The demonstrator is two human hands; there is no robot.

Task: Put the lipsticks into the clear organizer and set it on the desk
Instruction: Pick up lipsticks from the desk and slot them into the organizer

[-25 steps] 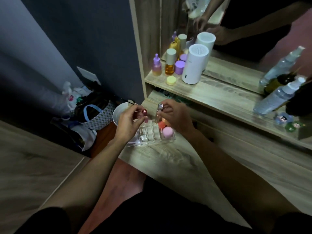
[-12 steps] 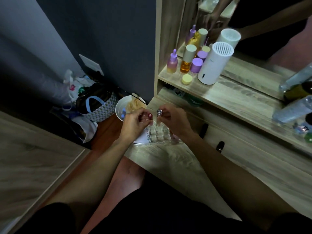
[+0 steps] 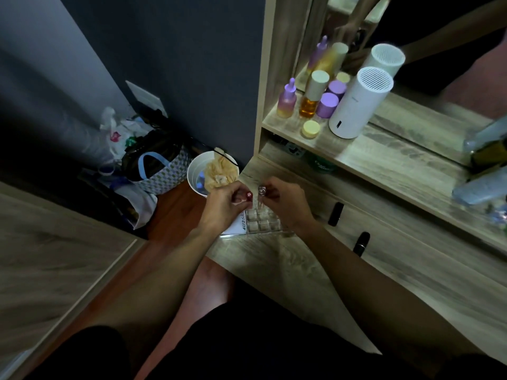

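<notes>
Counter (image 3: 288,272), near edge: bare wood, my forearms crossing it.

Clear organizer (image 3: 263,224): gridded acrylic tray at the counter's left corner, near the edge, partly over a white printed card (image 3: 238,224). The visible cells look empty; the right part is hidden by my wrist.

Left hand (image 3: 223,205): pinched on a red-capped lipstick (image 3: 248,195), held above the organizer's far-left cells.

Right hand (image 3: 285,202): grasping a silver-topped lipstick (image 3: 262,191), just beside the red one, over the far row.

Risk, as I judge it: the two tubes could knock together on the way down, or one could miss its narrow cell and tip. The organizer sits close to the corner, so a push could slide it on the card toward the floor.

Two black lipsticks (image 3: 336,213) (image 3: 361,244): lying loose on the counter to the right, well apart from the tray; round, likely to roll if nudged.

Far: shelf with bottles (image 3: 311,98) and a white cylinder (image 3: 356,105).
</notes>
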